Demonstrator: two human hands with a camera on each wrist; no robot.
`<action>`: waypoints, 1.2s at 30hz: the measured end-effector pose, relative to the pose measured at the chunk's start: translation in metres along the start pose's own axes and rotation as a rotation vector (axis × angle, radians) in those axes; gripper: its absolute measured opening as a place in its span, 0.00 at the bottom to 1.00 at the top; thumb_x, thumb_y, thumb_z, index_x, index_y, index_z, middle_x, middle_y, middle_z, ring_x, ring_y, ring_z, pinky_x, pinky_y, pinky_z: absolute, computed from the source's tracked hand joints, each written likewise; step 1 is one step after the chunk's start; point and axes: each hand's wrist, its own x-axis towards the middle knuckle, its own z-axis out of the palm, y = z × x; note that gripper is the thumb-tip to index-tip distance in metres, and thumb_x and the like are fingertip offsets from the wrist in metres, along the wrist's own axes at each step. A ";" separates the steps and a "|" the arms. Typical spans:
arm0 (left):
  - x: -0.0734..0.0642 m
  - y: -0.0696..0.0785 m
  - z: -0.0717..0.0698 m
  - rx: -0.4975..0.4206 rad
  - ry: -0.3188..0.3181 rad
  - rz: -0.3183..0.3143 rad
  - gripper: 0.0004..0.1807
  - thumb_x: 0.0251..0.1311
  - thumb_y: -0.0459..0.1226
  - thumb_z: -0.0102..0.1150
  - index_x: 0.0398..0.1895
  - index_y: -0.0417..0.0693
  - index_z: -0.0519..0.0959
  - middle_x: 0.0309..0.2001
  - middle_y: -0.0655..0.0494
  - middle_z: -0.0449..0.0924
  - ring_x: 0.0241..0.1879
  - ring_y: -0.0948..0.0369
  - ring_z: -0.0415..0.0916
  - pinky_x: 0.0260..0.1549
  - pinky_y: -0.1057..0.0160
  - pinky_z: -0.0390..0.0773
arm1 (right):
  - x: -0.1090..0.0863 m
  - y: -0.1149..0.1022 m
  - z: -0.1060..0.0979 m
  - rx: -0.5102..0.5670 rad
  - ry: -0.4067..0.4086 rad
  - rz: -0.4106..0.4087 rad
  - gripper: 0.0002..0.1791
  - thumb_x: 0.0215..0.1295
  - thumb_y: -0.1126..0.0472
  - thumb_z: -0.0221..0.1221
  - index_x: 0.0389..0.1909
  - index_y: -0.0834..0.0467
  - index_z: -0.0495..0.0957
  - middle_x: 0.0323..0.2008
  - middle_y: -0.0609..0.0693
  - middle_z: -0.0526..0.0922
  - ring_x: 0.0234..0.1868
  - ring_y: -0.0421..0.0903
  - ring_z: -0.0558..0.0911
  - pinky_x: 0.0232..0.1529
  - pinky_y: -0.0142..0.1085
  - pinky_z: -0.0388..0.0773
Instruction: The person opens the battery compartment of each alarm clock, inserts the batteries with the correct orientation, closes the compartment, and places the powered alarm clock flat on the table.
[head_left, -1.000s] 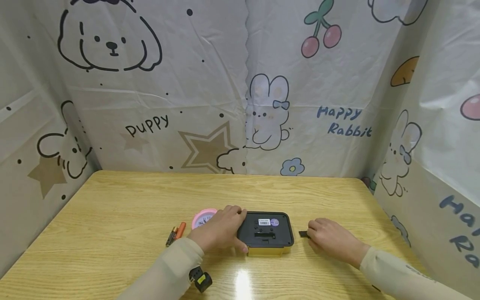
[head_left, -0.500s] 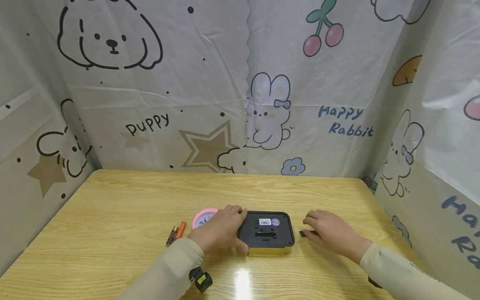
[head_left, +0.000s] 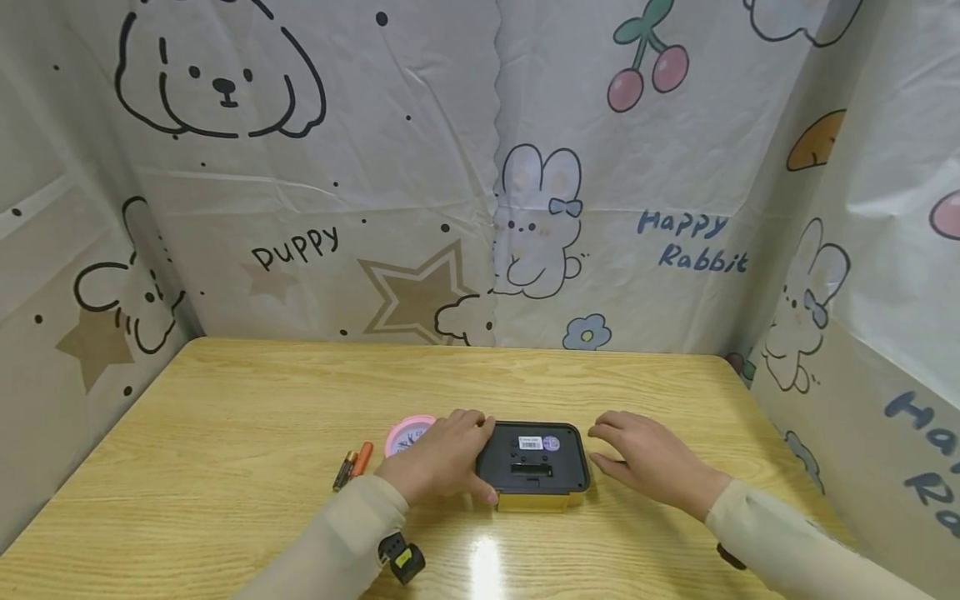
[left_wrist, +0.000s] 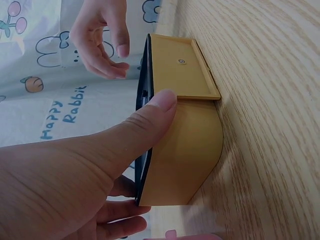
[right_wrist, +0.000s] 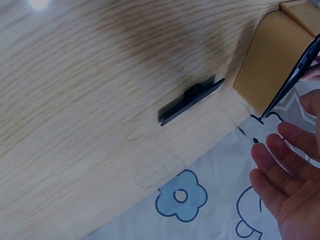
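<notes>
A gold box-shaped device (head_left: 536, 502) has a black back panel (head_left: 495, 467) facing up, with stickers and a long slot. My left hand (head_left: 446, 458) grips its left end. The left wrist view has the thumb on the gold side and the other fingers round the far edge. Just off the device's right end is my right hand (head_left: 648, 458), fingers loosely extended and holding nothing. On the table in the right wrist view lies a small flat black cover (right_wrist: 192, 102) with a tab; in the head view the right hand hides it.
A pink round clock (head_left: 408, 433) sits partly behind my left hand. Left of it lie a small orange cylinder (head_left: 362, 458) and a black-and-gold cylinder (head_left: 344, 472). Printed cloth (head_left: 420, 167) walls the wooden table (head_left: 247, 417) at the back and sides.
My right hand has let go of the small black cover, lifted off it and moved left towards the device. The left hand has kept its grip in the same place.
</notes>
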 end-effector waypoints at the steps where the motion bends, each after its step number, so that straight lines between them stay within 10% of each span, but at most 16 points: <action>1: 0.000 0.000 0.000 0.001 -0.001 0.001 0.61 0.43 0.62 0.76 0.76 0.38 0.62 0.74 0.42 0.66 0.72 0.48 0.64 0.72 0.48 0.66 | 0.001 0.000 0.000 0.005 0.003 -0.004 0.15 0.63 0.55 0.69 0.46 0.59 0.85 0.43 0.49 0.85 0.42 0.45 0.85 0.44 0.42 0.85; 36: -0.001 0.001 -0.002 -0.019 -0.005 0.003 0.62 0.42 0.61 0.76 0.76 0.38 0.62 0.74 0.41 0.65 0.73 0.48 0.63 0.73 0.48 0.64 | 0.020 -0.008 0.005 0.198 -0.287 0.141 0.50 0.55 0.28 0.65 0.72 0.54 0.69 0.65 0.58 0.76 0.62 0.55 0.79 0.62 0.53 0.79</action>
